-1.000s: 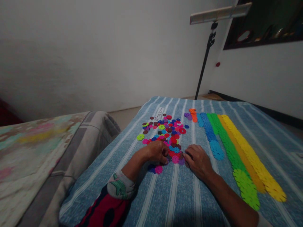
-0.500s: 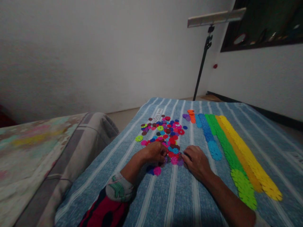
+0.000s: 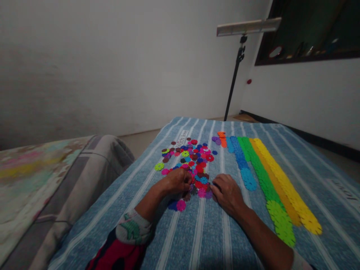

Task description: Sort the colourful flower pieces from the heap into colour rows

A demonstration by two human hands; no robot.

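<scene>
A heap of small plastic flower discs (image 3: 194, 161) in pink, red, blue, brown and green lies on a blue striped cloth (image 3: 213, 228). My left hand (image 3: 177, 180) rests at the heap's near edge, fingers curled in a pinch over some discs; what it holds is hidden. My right hand (image 3: 227, 193) lies palm down just right of the heap, fingertips bent onto discs at its edge. To the right run sorted rows: yellow (image 3: 284, 185), green (image 3: 264, 180), blue (image 3: 241, 163), orange (image 3: 222, 139) and a few purple (image 3: 216, 140).
A grey cushion edge (image 3: 92, 176) and a pale patterned cover (image 3: 30, 168) lie left of the cloth. A black light stand (image 3: 233, 82) rises behind the cloth by the white wall. A dark framed opening (image 3: 309, 33) sits upper right.
Both hands stay at the near edge of the heap. The view has swung slightly right, so everything sits a little further left in the picture.
</scene>
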